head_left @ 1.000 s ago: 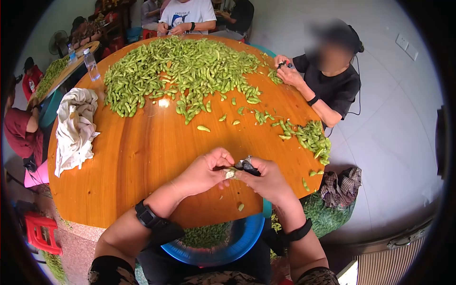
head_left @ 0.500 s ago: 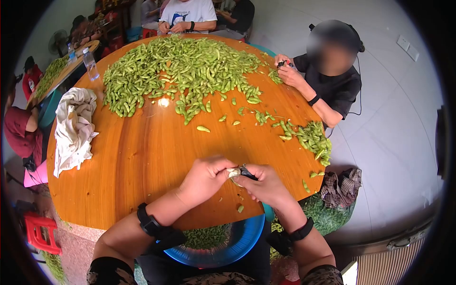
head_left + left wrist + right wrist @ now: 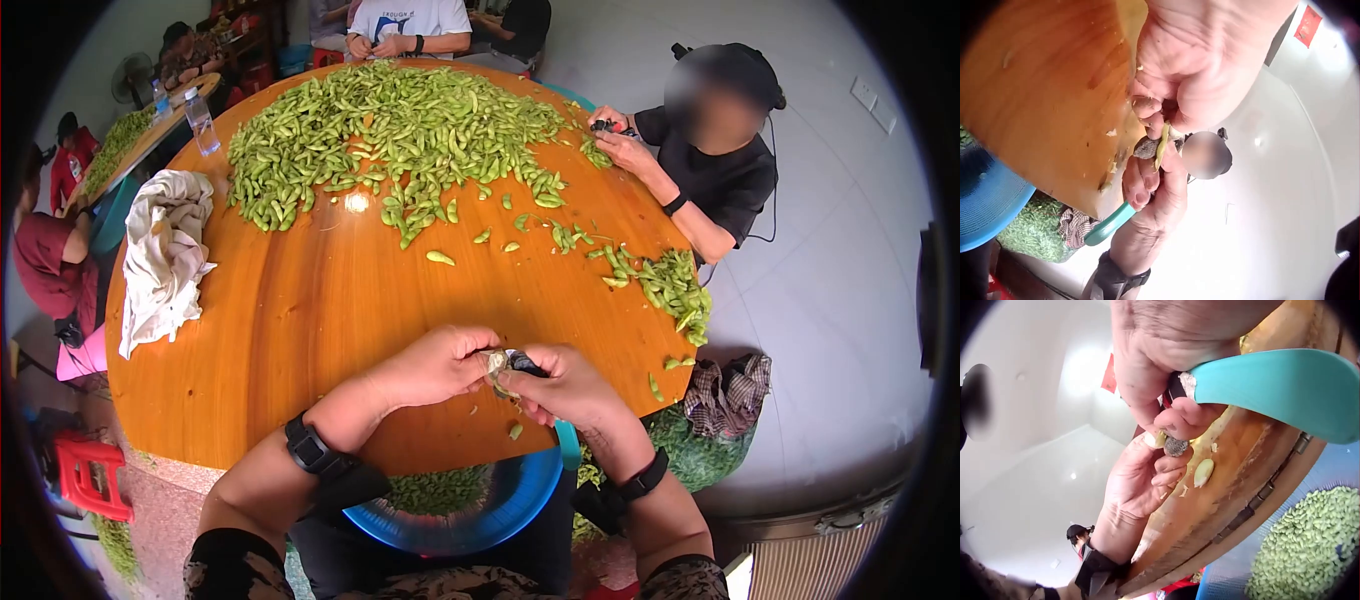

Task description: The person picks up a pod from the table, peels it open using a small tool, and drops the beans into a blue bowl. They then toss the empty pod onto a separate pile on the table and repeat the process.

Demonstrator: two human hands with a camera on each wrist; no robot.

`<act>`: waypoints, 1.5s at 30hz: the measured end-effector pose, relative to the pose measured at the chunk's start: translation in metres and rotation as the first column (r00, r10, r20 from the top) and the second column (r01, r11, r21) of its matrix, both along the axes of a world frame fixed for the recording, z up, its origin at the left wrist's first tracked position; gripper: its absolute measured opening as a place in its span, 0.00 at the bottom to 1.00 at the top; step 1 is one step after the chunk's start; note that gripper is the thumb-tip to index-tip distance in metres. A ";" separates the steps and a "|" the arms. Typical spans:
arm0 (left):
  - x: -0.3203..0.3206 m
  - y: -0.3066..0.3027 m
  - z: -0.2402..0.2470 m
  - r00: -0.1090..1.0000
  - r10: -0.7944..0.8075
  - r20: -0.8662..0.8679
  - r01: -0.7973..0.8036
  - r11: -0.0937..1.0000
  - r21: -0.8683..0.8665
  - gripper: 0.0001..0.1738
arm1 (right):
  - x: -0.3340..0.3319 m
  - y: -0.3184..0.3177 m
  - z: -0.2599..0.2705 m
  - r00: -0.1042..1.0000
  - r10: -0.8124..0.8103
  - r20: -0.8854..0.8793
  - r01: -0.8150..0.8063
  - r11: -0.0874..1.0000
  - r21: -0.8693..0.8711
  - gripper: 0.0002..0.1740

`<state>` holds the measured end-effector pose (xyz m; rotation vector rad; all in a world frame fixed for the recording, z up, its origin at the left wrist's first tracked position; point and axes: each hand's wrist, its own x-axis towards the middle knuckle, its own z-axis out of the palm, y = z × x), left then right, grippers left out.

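Over the near edge of the wooden table, my left hand (image 3: pixel 430 368) pinches a split yellow-green soybean pod (image 3: pixel 1162 149) between thumb and fingertips. My right hand (image 3: pixel 570 385) meets it there, its thumb against the pod. The right fingers curl round a tool with a broad teal handle (image 3: pixel 1272 387), which sticks out behind the palm. A rough grey tip (image 3: pixel 1177 447) shows beside the pod; the fingers hide much of the tool, so I cannot tell its kind. One pale green pod (image 3: pixel 1204 472) lies on the table just below the hands.
A large pod heap (image 3: pixel 400 140) covers the far table (image 3: pixel 300 370); a smaller pile (image 3: pixel 675 290) lies right. White cloth (image 3: pixel 165 260) and a bottle (image 3: pixel 201 125) stand left. Below the near edge is a blue basin (image 3: pixel 545 510) with shelled beans (image 3: pixel 1310 537). A person (image 3: pixel 715 180) sits right.
My left fingers, spread a second ago, have drawn in round the pod. Both hands stay together over the near edge. The head view has shifted slightly, moving the table up and right.
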<state>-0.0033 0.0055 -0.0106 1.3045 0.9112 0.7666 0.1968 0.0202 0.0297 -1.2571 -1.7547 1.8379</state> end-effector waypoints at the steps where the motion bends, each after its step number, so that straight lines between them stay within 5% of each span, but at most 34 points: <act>1: 0.000 0.001 -0.002 0.999 -0.010 -0.047 0.012 0.999 0.031 0.07 | 0.001 -0.001 0.001 1.000 0.009 0.022 -0.009 1.000 -0.009 0.12; 5: 0.001 0.000 -0.002 0.998 -0.012 0.067 0.015 0.999 -0.046 0.09 | 0.007 0.003 -0.001 1.000 -0.002 -0.025 -0.001 0.992 -0.127 0.13; 7: 0.004 -0.002 0.000 0.941 0.102 -0.322 0.000 0.953 0.302 0.07 | 0.006 0.004 -0.005 1.000 -0.006 0.006 0.006 0.997 -0.079 0.13; 8: 0.007 -0.004 -0.002 0.939 0.099 -0.330 0.006 0.953 0.304 0.07 | 0.005 0.004 -0.007 0.999 -0.009 0.044 0.010 0.999 -0.035 0.14; 10: 0.015 -0.009 -0.002 0.818 0.378 -0.434 -0.013 0.766 0.642 0.06 | 0.005 0.002 -0.004 0.995 0.000 0.099 -0.008 0.996 0.085 0.14; 15: 0.021 -0.010 0.012 0.799 0.366 -0.476 -0.114 0.871 0.477 0.07 | 0.004 0.004 -0.004 0.976 -0.014 0.219 -0.080 0.905 0.417 0.13; 17: 0.022 -0.010 0.010 0.841 0.376 -0.388 -0.229 0.899 0.374 0.10 | 0.001 0.000 -0.006 0.992 -0.026 0.124 -0.070 0.698 0.713 0.12; 20: 0.024 -0.009 0.000 0.819 0.421 -0.390 -0.245 0.872 0.425 0.11 | -0.004 -0.002 -0.011 0.995 -0.061 0.079 -0.027 0.596 0.803 0.11; 23: 0.018 -0.007 0.009 0.856 0.275 -0.438 -0.174 0.950 0.258 0.12 | -0.003 0.001 -0.013 1.000 0.013 -0.001 -0.009 0.695 0.719 0.10; 27: 0.013 -0.011 0.015 0.904 0.165 -0.394 -0.061 0.963 0.263 0.15 | 0.002 0.011 -0.011 0.989 0.125 -0.075 -0.044 0.746 0.664 0.08; 29: 0.016 -0.018 0.026 0.981 0.117 -0.157 -0.116 0.993 0.020 0.14 | 0.007 0.012 0.007 0.996 0.086 0.003 -0.085 0.979 0.187 0.08; 32: 0.013 -0.019 0.021 0.999 0.045 -0.030 -0.048 0.992 -0.115 0.12 | 0.011 0.020 -0.003 0.993 0.080 -0.085 -0.075 0.995 0.061 0.11; 36: 0.011 -0.021 0.015 0.993 0.000 -0.119 -0.011 0.996 -0.093 0.09 | 0.014 0.022 -0.006 0.999 -0.020 -0.038 0.022 0.999 0.046 0.11; 38: 0.008 -0.024 0.025 0.792 0.230 -0.566 0.132 0.840 0.526 0.07 | 0.030 0.029 -0.006 0.992 -0.053 0.118 0.013 0.947 0.321 0.11; 39: 0.008 -0.024 0.043 0.673 0.335 -0.660 0.121 0.830 0.545 0.09 | 0.038 0.037 -0.010 0.989 -0.024 0.146 -0.057 0.847 0.528 0.12; 40: 0.004 -0.015 0.045 0.671 0.336 -0.660 0.122 0.829 0.546 0.09 | 0.048 0.043 -0.021 0.989 -0.025 0.144 -0.056 0.846 0.530 0.12; 42: -0.009 0.009 0.037 0.428 0.713 -0.556 0.029 0.603 0.797 0.11 | 0.061 0.052 -0.042 0.993 -0.111 0.024 0.050 0.619 0.784 0.11; 43: -0.015 0.022 0.032 0.426 0.718 -0.551 0.027 0.598 0.801 0.11 | 0.064 0.045 -0.013 0.964 -0.139 0.227 -0.015 0.824 0.567 0.13; 45: -0.029 0.049 0.019 0.352 0.784 -0.512 0.060 0.527 0.848 0.11 | 0.073 0.052 -0.027 0.976 -0.116 0.185 -0.037 0.747 0.663 0.14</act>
